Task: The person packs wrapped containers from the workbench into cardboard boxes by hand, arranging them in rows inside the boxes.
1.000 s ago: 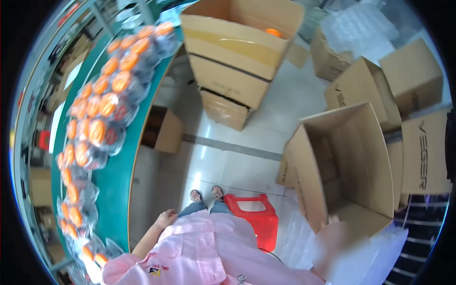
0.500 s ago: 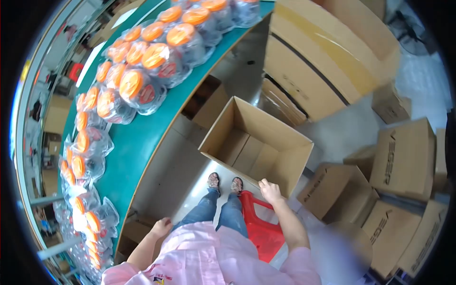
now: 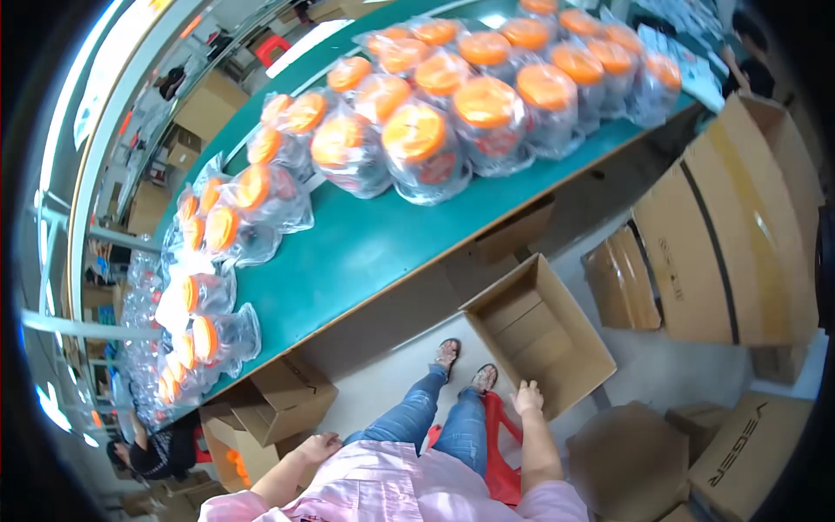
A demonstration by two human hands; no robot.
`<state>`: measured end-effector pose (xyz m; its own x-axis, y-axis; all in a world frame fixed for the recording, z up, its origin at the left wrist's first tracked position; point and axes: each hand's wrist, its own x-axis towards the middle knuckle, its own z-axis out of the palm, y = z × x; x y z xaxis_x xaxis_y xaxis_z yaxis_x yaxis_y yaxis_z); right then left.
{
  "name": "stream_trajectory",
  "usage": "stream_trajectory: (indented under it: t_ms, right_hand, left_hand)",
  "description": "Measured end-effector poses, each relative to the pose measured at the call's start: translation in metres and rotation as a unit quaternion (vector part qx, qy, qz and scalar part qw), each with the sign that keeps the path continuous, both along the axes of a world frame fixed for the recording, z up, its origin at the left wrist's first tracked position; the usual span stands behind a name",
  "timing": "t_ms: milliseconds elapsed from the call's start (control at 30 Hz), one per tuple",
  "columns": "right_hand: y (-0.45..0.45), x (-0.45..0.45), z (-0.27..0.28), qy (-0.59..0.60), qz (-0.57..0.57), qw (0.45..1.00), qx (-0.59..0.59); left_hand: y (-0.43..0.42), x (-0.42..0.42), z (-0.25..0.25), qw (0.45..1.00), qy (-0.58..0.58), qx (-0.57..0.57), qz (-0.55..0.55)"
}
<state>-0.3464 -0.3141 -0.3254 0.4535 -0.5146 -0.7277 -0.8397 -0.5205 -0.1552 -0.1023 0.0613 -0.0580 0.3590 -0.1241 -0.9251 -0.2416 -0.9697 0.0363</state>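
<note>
An empty cardboard box with its top open stands on the floor in front of me. My right hand has its fingers curled over the near rim of this box. Beside my thigh hangs my left hand, its fingers loosely bent and apart from any object; nothing shows in it. Several clear plastic jars with orange lids, wrapped in plastic bags, stand in rows on the green table ahead and to my left.
A red plastic stool is by my legs. Open cartons sit under the table at left. Large cartons and a VEGER-marked box stand at right. Other people are at the far left and upper right.
My view has swung left, so the table and jars shift right in the picture. My right hand stays at the box rim, and my left hand remains low at my side.
</note>
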Motion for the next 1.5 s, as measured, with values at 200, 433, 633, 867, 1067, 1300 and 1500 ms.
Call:
stream_trajectory:
  t_ms: [200, 433, 633, 867, 1067, 1300, 1500]
  right_hand:
    - [-0.094, 0.168, 0.201, -0.523, 0.022, 0.841, -0.137]
    - [-0.170, 0.364, 0.369, -0.509, 0.238, 0.803, -0.200]
    - [-0.188, 0.436, 0.376, -0.266, 0.401, 0.851, -0.209]
    - [-0.168, 0.437, 0.375, -0.192, 0.400, 0.865, -0.235]
    - [-0.130, 0.402, 0.378, -0.291, 0.273, 0.903, -0.159]
    - [-0.066, 0.389, 0.368, -0.312, 0.191, 0.925, -0.100]
    - [-0.038, 0.390, 0.382, -0.325, 0.296, 0.888, -0.137]
  left_hand:
    - [-0.102, 0.080, 0.072, 0.958, -0.145, -0.244, -0.029]
    - [-0.265, 0.249, 0.116, 0.759, -0.380, -0.505, -0.157]
    - [-0.363, 0.348, 0.094, 0.699, -0.466, -0.410, -0.355]
    - [-0.374, 0.362, 0.098, 0.789, -0.363, -0.378, -0.320]
    - [-0.303, 0.334, 0.105, 0.772, -0.348, -0.437, -0.302]
    - [-0.191, 0.258, 0.109, 0.832, -0.417, -0.366, -0.017]
    - [-0.176, 0.242, 0.080, 0.782, -0.514, -0.353, 0.014]
